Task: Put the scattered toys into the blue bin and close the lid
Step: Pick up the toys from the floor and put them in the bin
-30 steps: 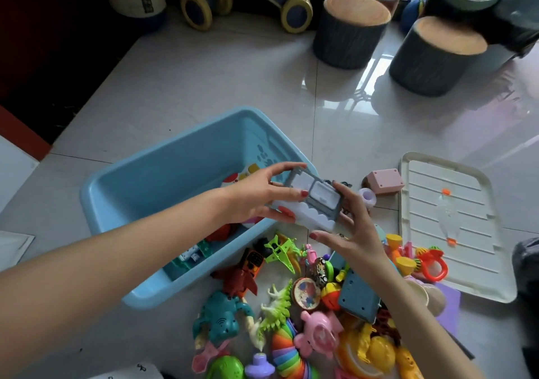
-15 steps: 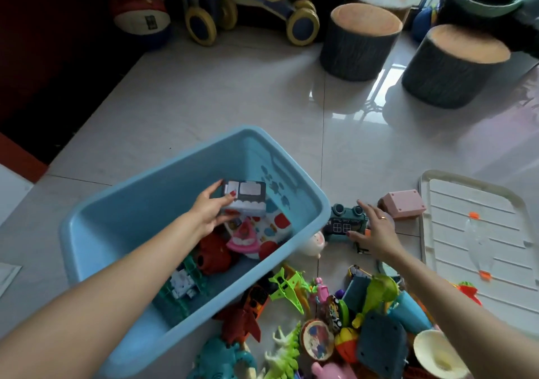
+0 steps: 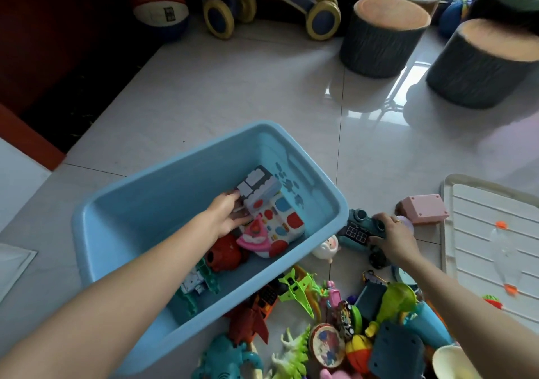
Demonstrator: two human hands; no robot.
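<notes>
The blue bin (image 3: 186,160) stands open on the tiled floor with several toys inside. My left hand (image 3: 226,214) reaches into it and grips a grey and white toy house block (image 3: 258,187), which lies on the toys at the bin's far end. My right hand (image 3: 392,234) is just outside the bin's right corner, fingers curled over a dark teal toy vehicle (image 3: 361,227) on the floor. The white lid (image 3: 493,233) lies flat at the right. A heap of scattered toys (image 3: 335,326) covers the floor in front of the bin.
A pink box (image 3: 424,209) sits between the teal vehicle and the lid. Two stump-shaped stools (image 3: 382,34) (image 3: 484,66) stand at the back right, a wheeled toy cart (image 3: 271,2) and a ball (image 3: 159,5) at the back left.
My left hand has carried the house block from above the bin's rim down onto the toys inside. My right hand has reached to the teal vehicle and closed on it.
</notes>
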